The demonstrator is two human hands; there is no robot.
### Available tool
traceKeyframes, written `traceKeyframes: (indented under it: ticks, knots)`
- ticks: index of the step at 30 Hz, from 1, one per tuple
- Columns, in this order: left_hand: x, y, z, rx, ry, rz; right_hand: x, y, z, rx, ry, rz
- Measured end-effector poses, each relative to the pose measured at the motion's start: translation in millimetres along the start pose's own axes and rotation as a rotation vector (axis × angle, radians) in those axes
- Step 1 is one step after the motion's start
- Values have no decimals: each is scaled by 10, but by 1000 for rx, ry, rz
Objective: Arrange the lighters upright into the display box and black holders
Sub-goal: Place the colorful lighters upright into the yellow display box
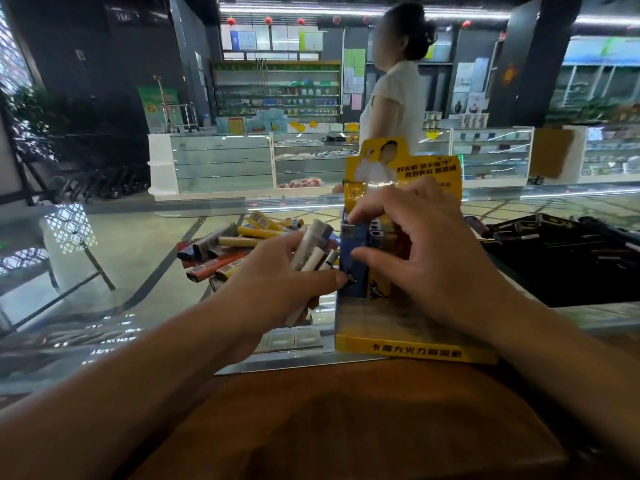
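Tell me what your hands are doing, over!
Left hand grips white lighters. Right hand pinches blue lighter, upright in display box. Loose lighters wait on counter.

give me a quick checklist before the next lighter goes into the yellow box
1. Blue lighter upright in the display box: ok, right hand pinches it top and side.
2. Free room in the box: ok, its near part shows bare floor.
3. Next lighters ready: ok, left hand holds a bundle of white lighters.
4. More stock within reach: ok, loose lighters lie on the glass counter left of the box.
5. Black holders ready: cannot tell, too dark.
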State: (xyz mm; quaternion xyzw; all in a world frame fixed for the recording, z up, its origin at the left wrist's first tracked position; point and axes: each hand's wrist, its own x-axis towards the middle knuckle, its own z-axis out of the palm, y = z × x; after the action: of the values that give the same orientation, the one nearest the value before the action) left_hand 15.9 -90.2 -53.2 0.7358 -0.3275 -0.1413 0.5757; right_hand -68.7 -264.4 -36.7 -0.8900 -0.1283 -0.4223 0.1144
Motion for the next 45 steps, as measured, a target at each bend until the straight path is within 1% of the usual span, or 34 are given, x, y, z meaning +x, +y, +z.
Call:
traceKeyframes:
  ticks: [6, 12, 16, 20, 26, 29, 33, 39, 42, 45]
  knots:
    - [1, 4, -5, 0, 4, -6, -16, -4, 14, 0, 33, 7]
    - [17, -7, -3, 15, 1, -5, -22, 18, 11, -47, -93, 58]
    - [13, 11, -13, 30, 17, 39, -32, 37, 6, -76, -103, 76]
    - [-6, 70, -40, 22, 32, 103, -51, 38, -5, -50, -110, 103]
    - [-54, 190, -95, -72, -16, 169, 48, -7, -62, 85, 53, 79]
    - [-50, 229, -170, -179, -30, 152, 221, -59, -116, 61, 1, 20]
    - [-72, 256, -214, -206, -71, 169, 377, -111, -89, 48, -134, -47]
    - [-64, 230, -195, -199, -193, 187, 297, -93, -20, 115, -145, -43]
    - [-65, 229, -190, -191, -226, 221, 284, -103, -64, 219, -148, -14]
    - [-71, 221, -202, -194, -255, 246, 274, -92, -66, 258, -137, 3]
